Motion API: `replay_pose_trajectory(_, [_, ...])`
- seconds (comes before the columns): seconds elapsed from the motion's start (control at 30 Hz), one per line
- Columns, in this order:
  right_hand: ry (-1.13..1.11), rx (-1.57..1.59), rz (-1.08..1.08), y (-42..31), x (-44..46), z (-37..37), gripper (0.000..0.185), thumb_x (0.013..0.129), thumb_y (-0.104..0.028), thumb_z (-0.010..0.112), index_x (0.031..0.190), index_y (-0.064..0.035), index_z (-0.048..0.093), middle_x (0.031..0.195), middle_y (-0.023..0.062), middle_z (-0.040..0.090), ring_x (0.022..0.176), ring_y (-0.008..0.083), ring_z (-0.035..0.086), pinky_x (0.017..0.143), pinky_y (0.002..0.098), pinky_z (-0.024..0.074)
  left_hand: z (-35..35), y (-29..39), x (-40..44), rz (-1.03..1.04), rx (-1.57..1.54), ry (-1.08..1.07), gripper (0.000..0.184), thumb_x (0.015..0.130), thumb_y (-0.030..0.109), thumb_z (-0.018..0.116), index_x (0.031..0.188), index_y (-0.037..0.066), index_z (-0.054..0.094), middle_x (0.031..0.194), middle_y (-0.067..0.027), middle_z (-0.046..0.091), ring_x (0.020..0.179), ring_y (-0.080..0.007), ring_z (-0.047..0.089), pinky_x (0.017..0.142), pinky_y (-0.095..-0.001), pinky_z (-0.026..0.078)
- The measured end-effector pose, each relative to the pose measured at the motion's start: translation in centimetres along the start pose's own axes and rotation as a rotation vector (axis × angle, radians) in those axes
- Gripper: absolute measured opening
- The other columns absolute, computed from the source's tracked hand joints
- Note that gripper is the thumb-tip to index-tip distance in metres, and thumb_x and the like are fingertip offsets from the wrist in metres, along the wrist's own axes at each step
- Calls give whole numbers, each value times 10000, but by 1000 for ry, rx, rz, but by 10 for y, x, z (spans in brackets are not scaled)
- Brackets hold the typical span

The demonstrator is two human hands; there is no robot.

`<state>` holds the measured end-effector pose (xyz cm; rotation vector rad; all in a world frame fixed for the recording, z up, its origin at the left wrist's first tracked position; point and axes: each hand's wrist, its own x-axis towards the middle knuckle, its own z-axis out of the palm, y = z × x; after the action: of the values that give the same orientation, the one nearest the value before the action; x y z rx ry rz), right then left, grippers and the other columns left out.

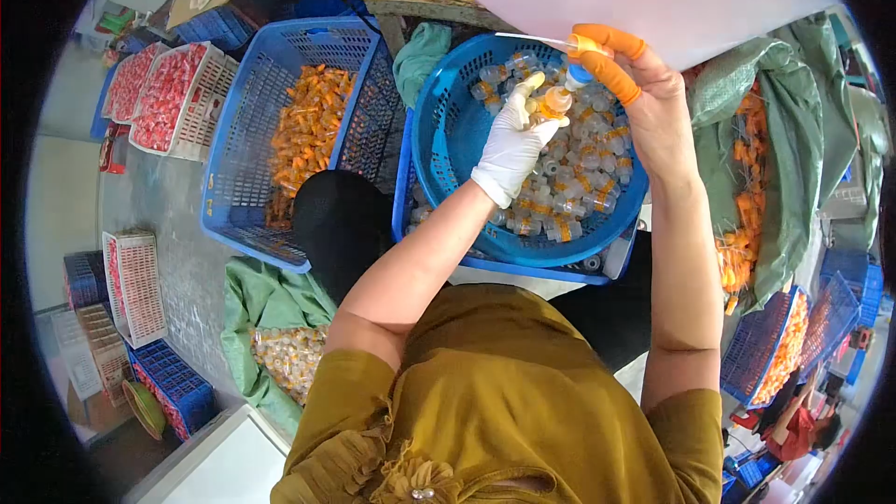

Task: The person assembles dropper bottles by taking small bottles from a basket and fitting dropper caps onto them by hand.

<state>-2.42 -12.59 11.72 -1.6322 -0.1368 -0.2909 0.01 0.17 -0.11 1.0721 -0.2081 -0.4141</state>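
Over the round blue basin [434,145], my left hand [515,142], in a white glove, is closed around a small clear bottle with an orange band [556,103]. My right hand [644,84] wears orange finger covers on two fingers. It pinches an orange-and-blue nozzle piece [581,58] with a thin white tube pointing left. This piece is right above the bottle's top; whether they touch is unclear. Many clear bottles with orange bands [569,189] fill the right part of the basin.
Left of the basin, a blue crate [229,168] holds orange nozzle pieces [313,121]. A green sack [779,131] with orange pieces stands right. Another sack [243,317] holds bottles at lower left. White baskets [191,112] hold red pieces. A person [798,429] is at far lower right.
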Motion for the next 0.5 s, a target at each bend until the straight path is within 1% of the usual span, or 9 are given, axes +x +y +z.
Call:
replay_pose_trajectory(0.23, [-15, -72, -92, -9, -3, 1, 260, 845, -42, 683, 1103, -69, 682, 1023, -3, 685, 943, 73, 601, 866, 251, 477, 5, 2, -1, 6, 31, 37, 595, 825, -29, 655, 1360, 29, 401, 1196, -68, 564, 1074, -139, 559, 939, -272, 467])
replay_pose_trajectory(0.27, [-6, -70, -84, -14, -5, 2, 260, 845, -42, 683, 1103, -69, 682, 1023, -3, 685, 943, 73, 601, 866, 251, 477, 5, 2, -3, 28, 21, 45, 538, 833, -6, 663, 1326, 26, 450, 1139, -57, 596, 1021, -131, 582, 918, -260, 461])
replay_pose_trajectory(0.3, [41, -144, -148, -21, -7, 3, 246, 833, -41, 688, 1079, -63, 683, 1009, 12, 690, 928, 94, 618, 850, 259, 487, 4, 4, -6, 15, 24, 40, 538, 833, -6, 663, 1326, 26, 450, 1139, -57, 596, 1021, -131, 582, 918, -260, 461])
replay_pose_trajectory(0.33, [87, -220, -213, -27, -10, 3, 233, 822, -40, 694, 1054, -58, 683, 995, 27, 696, 914, 115, 635, 834, 268, 497, 2, 7, -7, -13, 91, 27, 488, 843, 5, 657, 1296, 23, 476, 1107, -56, 608, 992, -130, 591, 899, -260, 467])
replay_pose_trajectory(0.37, [93, -219, -209, -29, -15, 0, 233, 822, -40, 694, 1054, -58, 683, 995, 27, 696, 914, 115, 635, 834, 268, 497, 1, 8, -8, -37, 158, 15, 439, 852, 16, 650, 1266, 20, 502, 1076, -55, 619, 964, -128, 601, 880, -260, 472])
replay_pose_trajectory(0.4, [28, -391, -271, -33, -22, -4, 231, 805, -45, 701, 1035, -53, 676, 981, 48, 694, 906, 155, 648, 827, 282, 503, 0, 2, -10, 16, 147, 35, 303, 851, 97, 676, 1131, 27, 586, 963, -14, 643, 836, -91, 595, 725, -229, 476])
replay_pose_trajectory(0.43, [-41, -562, -334, -35, -28, -6, 231, 788, -50, 709, 1015, -49, 669, 968, 69, 691, 898, 195, 660, 821, 296, 508, -2, -2, -12, 15, 149, 34, 303, 851, 97, 676, 1131, 27, 586, 963, -14, 643, 836, -91, 595, 725, -229, 476])
replay_pose_trajectory(0.47, [-137, -566, -360, -34, -34, -6, 237, 756, -66, 727, 980, -51, 654, 967, 85, 671, 913, 257, 655, 803, 314, 516, -6, -5, -15, 22, 305, 48, 288, 849, 99, 678, 1113, 30, 587, 961, -12, 644, 825, -88, 589, 712, -227, 470])
replay_pose_trajectory(0.5, [-214, -605, -316, -19, -43, -12, 221, 748, -72, 730, 955, -62, 653, 979, 71, 661, 914, 248, 642, 786, 326, 497, -11, -7, -18, 31, 460, 63, 273, 848, 101, 680, 1096, 33, 589, 959, -10, 645, 814, -86, 584, 698, -225, 464])
